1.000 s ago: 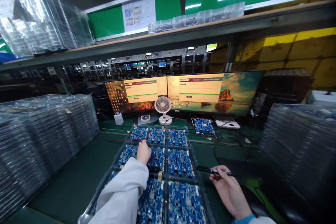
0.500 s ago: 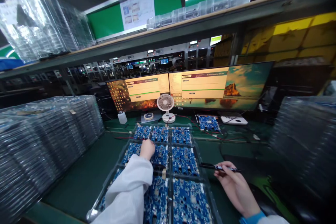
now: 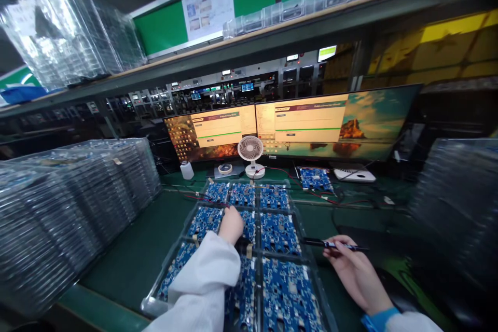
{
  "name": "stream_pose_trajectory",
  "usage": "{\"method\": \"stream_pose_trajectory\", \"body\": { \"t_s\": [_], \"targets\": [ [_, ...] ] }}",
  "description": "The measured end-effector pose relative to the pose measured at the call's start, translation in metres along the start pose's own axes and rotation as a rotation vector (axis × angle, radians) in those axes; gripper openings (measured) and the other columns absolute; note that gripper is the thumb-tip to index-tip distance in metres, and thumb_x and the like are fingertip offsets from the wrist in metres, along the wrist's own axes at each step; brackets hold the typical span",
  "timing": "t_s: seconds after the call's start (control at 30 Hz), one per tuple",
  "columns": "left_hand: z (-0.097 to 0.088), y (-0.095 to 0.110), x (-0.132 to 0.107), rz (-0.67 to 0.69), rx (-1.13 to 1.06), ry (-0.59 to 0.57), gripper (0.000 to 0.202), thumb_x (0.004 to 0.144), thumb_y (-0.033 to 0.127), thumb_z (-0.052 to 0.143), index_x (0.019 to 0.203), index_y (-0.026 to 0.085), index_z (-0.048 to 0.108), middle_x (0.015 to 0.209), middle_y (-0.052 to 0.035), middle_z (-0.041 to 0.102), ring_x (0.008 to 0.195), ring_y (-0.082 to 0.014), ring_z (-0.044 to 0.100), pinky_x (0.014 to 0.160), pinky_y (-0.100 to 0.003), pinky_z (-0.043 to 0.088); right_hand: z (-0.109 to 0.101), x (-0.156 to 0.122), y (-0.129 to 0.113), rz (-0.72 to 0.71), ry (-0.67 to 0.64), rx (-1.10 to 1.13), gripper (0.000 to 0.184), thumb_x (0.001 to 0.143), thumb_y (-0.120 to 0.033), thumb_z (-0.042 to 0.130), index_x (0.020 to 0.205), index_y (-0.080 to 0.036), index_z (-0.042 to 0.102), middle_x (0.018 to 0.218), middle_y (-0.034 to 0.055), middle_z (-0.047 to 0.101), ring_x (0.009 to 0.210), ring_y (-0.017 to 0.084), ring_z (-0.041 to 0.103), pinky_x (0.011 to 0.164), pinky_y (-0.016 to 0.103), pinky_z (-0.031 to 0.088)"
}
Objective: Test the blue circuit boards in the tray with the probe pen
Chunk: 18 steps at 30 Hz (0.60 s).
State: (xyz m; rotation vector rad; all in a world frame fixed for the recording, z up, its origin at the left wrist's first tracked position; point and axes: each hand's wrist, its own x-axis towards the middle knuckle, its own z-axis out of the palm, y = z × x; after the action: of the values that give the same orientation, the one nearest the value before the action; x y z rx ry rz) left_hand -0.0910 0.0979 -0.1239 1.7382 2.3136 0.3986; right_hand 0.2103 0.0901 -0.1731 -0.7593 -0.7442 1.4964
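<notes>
A clear plastic tray (image 3: 182, 249) lies on the green bench in front of me, with several blue circuit boards (image 3: 278, 232) in its pockets. My left hand (image 3: 231, 224), in a white sleeve, rests on a board in the tray's middle row; whether it grips anything is hidden. My right hand (image 3: 344, 259) hovers just right of the tray and holds a black pen (image 3: 332, 244) that points left toward the boards.
Tall stacks of clear trays stand at the left (image 3: 70, 202) and right (image 3: 455, 192). Two monitors (image 3: 295, 127), a small white fan (image 3: 251, 153), a single board (image 3: 315, 179) with red wires, a white bottle (image 3: 187, 170) and a tape roll (image 3: 225, 168) sit behind the tray.
The view has shifted left and tilted, so everything sits further right in the frame. My left hand stays on the middle-row board and my right hand keeps the pen beside the tray.
</notes>
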Motion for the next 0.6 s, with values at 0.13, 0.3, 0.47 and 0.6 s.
{"method": "stream_pose_trajectory", "body": {
  "t_s": [0.13, 0.3, 0.47, 0.6],
  "targets": [
    [-0.036, -0.039, -0.025, -0.006, -0.132, 0.080, 0.021, 0.091, 0.024, 0.038, 0.092, 0.014, 0.056, 0.085, -0.0088, 0.064, 0.080, -0.0179, 0.061, 0.072, -0.027, 0.044, 0.000, 0.000, 0.000, 0.004, 0.005, -0.013, 0.037, 0.054, -0.038, 0.087, 0.075, -0.020, 0.062, 0.074, 0.0020, 0.063, 0.067, 0.017, 0.059, 0.062, 0.029, 0.053],
    [-0.075, -0.107, -0.081, 0.123, -0.429, 0.050, 0.014, 0.081, 0.033, 0.049, 0.077, 0.020, 0.053, 0.068, 0.0024, 0.057, 0.064, -0.0143, 0.052, 0.064, -0.025, 0.040, 0.001, -0.002, 0.000, 0.016, 0.004, -0.044, 0.037, 0.054, -0.037, 0.086, 0.076, -0.020, 0.062, 0.075, 0.0018, 0.063, 0.067, 0.017, 0.059, 0.063, 0.030, 0.054],
    [-0.066, -0.152, -0.114, 0.044, -0.524, 0.026, 0.015, 0.072, 0.032, 0.056, 0.080, 0.019, 0.058, 0.072, 0.0018, 0.058, 0.069, -0.0152, 0.051, 0.066, -0.025, 0.040, 0.001, -0.002, 0.001, 0.030, 0.016, -0.088, 0.037, 0.051, -0.037, 0.086, 0.074, -0.020, 0.062, 0.075, 0.0019, 0.063, 0.066, 0.017, 0.059, 0.062, 0.030, 0.055],
    [-0.048, -0.162, -0.121, 0.049, -0.454, 0.018, 0.011, 0.073, 0.027, 0.053, 0.078, 0.019, 0.058, 0.074, 0.0016, 0.059, 0.073, -0.0156, 0.053, 0.069, -0.025, 0.039, 0.000, -0.003, 0.001, 0.023, 0.052, -0.132, 0.039, 0.046, -0.039, 0.087, 0.071, -0.021, 0.063, 0.074, 0.0011, 0.063, 0.066, 0.018, 0.059, 0.060, 0.030, 0.056]
  ]
}}
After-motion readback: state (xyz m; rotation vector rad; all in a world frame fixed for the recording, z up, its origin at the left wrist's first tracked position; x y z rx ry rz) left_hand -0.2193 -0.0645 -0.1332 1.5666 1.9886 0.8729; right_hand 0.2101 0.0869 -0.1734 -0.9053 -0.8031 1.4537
